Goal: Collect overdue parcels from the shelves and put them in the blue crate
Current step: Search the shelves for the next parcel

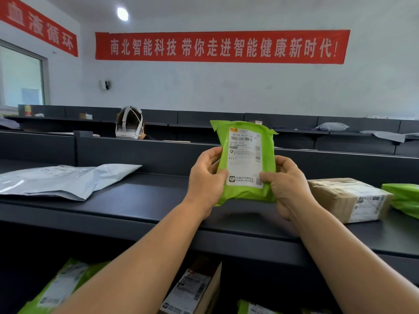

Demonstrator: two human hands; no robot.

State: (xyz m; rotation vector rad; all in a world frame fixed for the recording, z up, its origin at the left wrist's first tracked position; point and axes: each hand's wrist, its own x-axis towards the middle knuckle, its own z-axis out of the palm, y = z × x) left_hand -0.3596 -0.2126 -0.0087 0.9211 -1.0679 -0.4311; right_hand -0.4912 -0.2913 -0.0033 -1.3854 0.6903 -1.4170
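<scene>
I hold a green parcel (246,162) upright in front of me, just above the dark top shelf (145,200), with its white shipping label (244,158) facing me. My left hand (207,177) grips the parcel's left edge, thumb curled over the front at the label's lower left corner and fingers wrapped behind. My right hand (288,184) grips the right edge the same way, thumb pinching the label's lower right corner (it covers part of the printed code there).

To the left of the green parcel, a flat grey mailer bag (63,180) lies on the top shelf. To the parcel's right, a brown cardboard box (349,198) sits on the same shelf, and beyond the box a second green bag (403,198) pokes in at the frame's edge. Below the parcel, on the lower shelf, more parcels lie partly hidden by my forearms: a green one (63,284) to the left and a carton (195,288) near the middle. Behind the parcel and to its left, a person wearing a white headset (129,125) sits past the shelf's back panel.
</scene>
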